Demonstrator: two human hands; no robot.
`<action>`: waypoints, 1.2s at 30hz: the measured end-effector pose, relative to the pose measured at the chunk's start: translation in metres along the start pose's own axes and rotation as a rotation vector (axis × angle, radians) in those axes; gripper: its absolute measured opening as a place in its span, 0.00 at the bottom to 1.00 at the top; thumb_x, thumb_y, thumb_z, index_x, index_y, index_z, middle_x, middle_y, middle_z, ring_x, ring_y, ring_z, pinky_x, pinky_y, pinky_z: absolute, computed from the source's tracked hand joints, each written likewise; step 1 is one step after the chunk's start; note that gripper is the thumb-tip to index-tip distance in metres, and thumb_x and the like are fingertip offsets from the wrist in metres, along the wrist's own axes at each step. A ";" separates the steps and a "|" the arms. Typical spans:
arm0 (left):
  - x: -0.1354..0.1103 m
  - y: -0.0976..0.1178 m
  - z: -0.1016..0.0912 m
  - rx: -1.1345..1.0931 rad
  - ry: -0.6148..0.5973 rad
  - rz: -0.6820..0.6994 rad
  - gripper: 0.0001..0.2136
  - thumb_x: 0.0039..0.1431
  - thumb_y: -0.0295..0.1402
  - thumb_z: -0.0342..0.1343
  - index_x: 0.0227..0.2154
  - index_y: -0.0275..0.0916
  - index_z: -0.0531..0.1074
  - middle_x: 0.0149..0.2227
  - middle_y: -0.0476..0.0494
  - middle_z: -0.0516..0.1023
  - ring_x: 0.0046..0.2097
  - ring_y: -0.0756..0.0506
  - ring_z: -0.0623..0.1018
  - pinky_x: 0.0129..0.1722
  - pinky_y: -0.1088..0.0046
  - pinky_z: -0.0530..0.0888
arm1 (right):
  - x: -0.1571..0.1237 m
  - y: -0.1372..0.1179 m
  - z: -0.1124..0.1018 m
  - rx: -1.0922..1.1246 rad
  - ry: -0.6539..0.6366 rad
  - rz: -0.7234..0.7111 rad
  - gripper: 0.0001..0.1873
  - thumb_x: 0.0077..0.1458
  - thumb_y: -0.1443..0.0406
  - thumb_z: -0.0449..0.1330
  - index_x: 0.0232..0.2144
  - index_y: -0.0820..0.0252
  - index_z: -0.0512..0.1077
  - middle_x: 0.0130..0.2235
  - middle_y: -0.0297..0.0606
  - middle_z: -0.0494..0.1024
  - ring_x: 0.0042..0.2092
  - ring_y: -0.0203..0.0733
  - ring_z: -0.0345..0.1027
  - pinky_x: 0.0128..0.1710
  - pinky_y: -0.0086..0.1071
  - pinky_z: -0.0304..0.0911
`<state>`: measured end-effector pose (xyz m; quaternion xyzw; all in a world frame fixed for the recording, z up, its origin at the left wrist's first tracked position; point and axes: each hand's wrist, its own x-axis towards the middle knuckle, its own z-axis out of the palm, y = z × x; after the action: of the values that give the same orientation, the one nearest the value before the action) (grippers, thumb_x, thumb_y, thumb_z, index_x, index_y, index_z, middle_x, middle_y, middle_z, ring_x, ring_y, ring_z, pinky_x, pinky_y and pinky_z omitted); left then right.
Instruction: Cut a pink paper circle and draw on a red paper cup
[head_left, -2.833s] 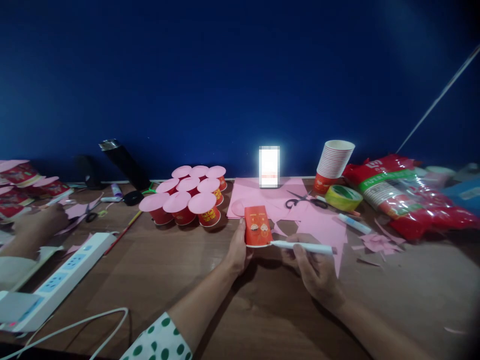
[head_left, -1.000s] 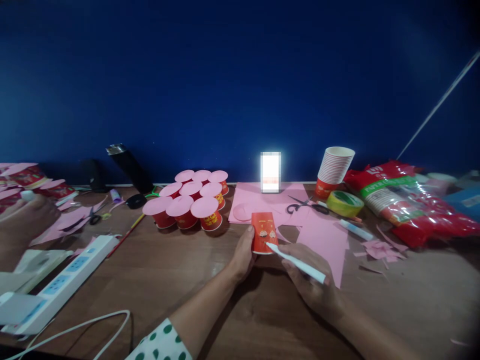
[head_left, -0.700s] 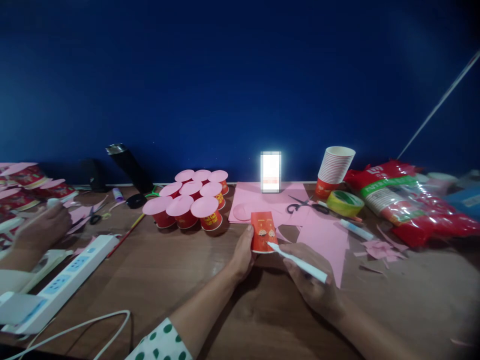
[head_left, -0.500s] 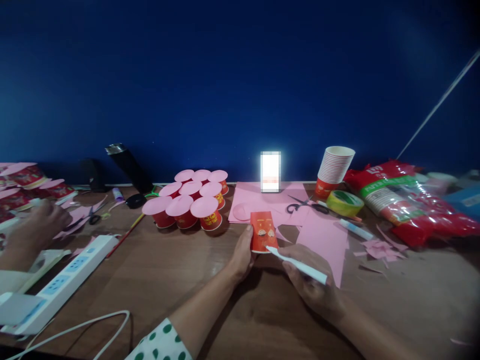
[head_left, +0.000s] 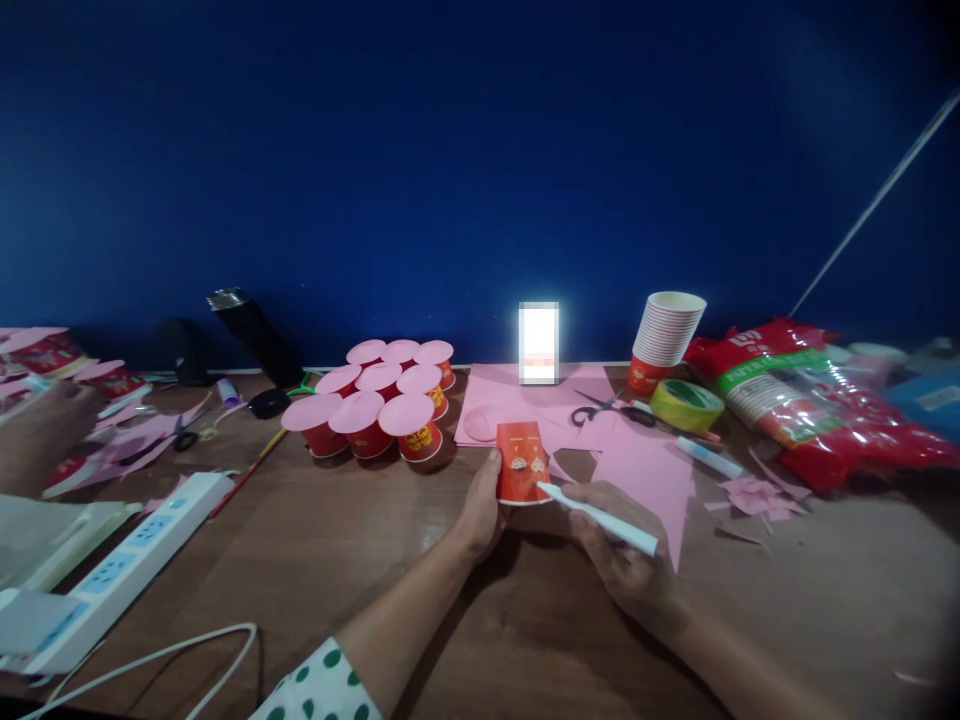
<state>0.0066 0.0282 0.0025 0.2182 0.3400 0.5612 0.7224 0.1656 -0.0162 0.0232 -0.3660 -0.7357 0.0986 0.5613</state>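
Held in my left hand (head_left: pixel 482 510) is a red paper cup (head_left: pixel 523 462), its white rim facing down and toward me. My fingers wrap the cup's left side and are partly hidden behind it. A white marker (head_left: pixel 604 520) sits in the grip of my right hand (head_left: pixel 622 550), slanting so that its tip meets or nearly meets the lower front of the cup. Just beyond the cup lie pink paper sheets (head_left: pixel 645 480) and black-handled scissors (head_left: pixel 600 408). To the left stand several red cups topped with pink paper discs (head_left: pixel 379 377).
Along the wall are a glowing phone (head_left: pixel 538 345), stacked paper cups (head_left: pixel 667 335), yellow tape (head_left: pixel 686 407) and a red plastic bag (head_left: pixel 795 390). At left, a power strip (head_left: pixel 135 570) with a cable lies near another person's hand (head_left: pixel 45 430). A black flask (head_left: pixel 255 335) leans behind.
The marker tip has shifted slightly up along the cup's face. My left hand keeps its hold. At far left, the other person's hand has moved left and up.
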 end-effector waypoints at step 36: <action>0.000 0.000 0.002 0.002 0.042 0.010 0.18 0.61 0.43 0.51 0.39 0.31 0.76 0.38 0.37 0.82 0.40 0.41 0.80 0.49 0.62 0.73 | 0.003 -0.004 -0.001 0.048 -0.103 0.002 0.09 0.56 0.72 0.56 0.39 0.60 0.73 0.34 0.40 0.79 0.35 0.41 0.75 0.35 0.32 0.72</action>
<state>0.0081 0.0285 0.0033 0.2088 0.3544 0.5689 0.7122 0.1643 -0.0172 0.0275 -0.3477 -0.7607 0.1353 0.5312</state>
